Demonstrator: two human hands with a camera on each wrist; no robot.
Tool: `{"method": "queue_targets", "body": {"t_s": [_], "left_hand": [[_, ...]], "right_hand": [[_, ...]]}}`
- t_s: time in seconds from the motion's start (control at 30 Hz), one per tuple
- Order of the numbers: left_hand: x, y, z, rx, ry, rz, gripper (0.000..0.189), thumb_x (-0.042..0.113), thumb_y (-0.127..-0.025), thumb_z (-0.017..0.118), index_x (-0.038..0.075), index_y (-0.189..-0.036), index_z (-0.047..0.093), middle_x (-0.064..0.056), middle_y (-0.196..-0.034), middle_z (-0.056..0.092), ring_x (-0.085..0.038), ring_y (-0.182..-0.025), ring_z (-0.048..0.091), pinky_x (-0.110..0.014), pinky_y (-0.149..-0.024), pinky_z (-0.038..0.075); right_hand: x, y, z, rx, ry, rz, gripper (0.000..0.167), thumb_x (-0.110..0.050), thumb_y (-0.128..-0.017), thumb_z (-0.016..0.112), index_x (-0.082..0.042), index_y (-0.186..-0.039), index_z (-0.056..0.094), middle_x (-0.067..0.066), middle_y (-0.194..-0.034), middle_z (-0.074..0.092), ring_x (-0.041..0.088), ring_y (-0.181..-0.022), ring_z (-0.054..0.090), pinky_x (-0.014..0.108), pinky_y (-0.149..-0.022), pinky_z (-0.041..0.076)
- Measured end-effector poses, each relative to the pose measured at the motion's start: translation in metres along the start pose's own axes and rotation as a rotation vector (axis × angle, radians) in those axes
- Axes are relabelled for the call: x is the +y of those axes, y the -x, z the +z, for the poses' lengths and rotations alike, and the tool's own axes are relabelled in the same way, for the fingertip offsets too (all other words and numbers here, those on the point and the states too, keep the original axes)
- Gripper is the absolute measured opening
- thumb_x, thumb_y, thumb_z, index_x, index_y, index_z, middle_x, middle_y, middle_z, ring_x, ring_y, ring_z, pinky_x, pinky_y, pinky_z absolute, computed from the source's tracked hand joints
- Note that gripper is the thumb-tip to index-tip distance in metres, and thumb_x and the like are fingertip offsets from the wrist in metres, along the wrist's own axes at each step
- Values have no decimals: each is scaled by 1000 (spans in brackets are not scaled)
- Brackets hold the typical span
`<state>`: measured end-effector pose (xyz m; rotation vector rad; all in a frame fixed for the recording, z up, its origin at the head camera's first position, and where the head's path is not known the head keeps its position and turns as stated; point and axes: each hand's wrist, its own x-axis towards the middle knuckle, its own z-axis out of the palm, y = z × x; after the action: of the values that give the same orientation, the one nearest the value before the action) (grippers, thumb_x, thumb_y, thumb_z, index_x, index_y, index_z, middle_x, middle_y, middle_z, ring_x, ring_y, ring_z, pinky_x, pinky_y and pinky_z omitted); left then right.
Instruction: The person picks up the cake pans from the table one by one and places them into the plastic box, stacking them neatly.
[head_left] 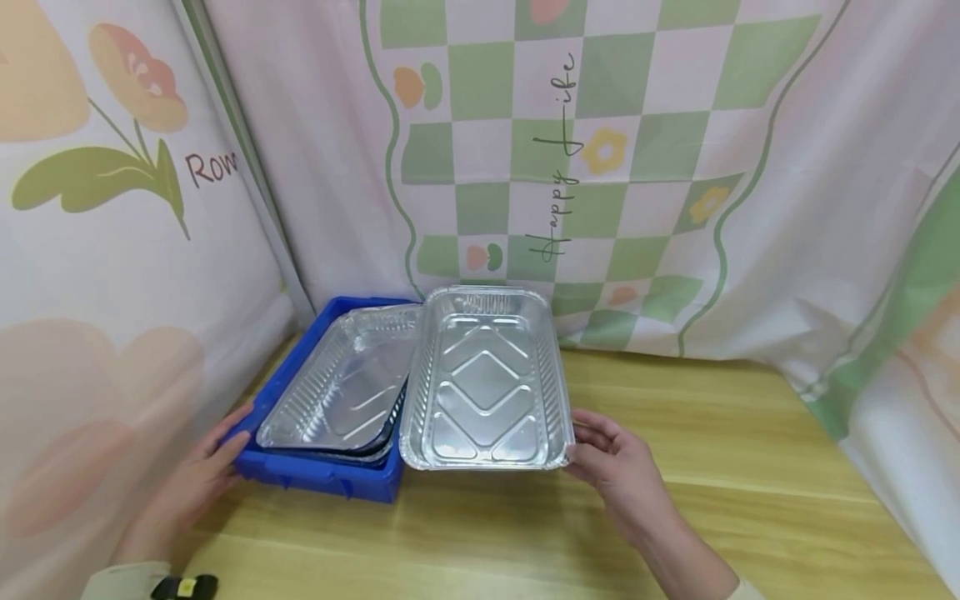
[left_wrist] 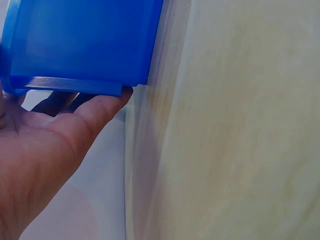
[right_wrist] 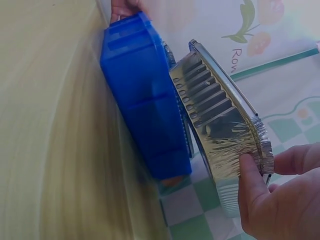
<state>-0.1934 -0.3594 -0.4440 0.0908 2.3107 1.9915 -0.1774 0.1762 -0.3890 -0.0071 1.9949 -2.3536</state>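
Note:
My right hand pinches the near right corner of a rectangular foil tray. In the right wrist view the thumb and fingers sit at the tray's crimped rim, and its ribbed foil side is tilted. This tray is raised off the table, its left edge over the right side of a blue plastic crate. Inside the crate lies another foil tray, with more foil rims showing below it. My left hand holds the crate's left side near the front corner. In the left wrist view its fingers go behind the blue wall.
The crate stands on a wood-grain table. A printed curtain with green checks hangs along the table's back edge, and a flowered curtain closes the left side. White cloth hangs at the right.

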Motion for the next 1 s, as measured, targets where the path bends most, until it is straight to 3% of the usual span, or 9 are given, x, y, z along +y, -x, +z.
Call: {"method": "queue_targets", "body": {"t_s": [0.67, 1.0], "left_hand": [[1, 0, 1, 0, 7, 9, 59, 29, -107, 40, 21, -159, 14, -34, -151, 6, -4, -100, 58, -27, -82, 53], [-4, 0, -1, 6, 8, 6, 59, 29, -107, 41, 22, -159, 14, -35, -150, 9, -6, -100, 58, -28, -81, 53]], "right_hand": [[-21, 6, 20, -34, -38, -110, 53, 12, -84, 61, 11, -134, 45, 27, -123, 54, 30, -106, 61, 40, -89, 53], [-23, 2, 38, -51, -94, -109, 51, 15, -82, 62, 13, -131, 46, 25, -120, 56, 31, -105, 60, 40, -88, 54]]}}
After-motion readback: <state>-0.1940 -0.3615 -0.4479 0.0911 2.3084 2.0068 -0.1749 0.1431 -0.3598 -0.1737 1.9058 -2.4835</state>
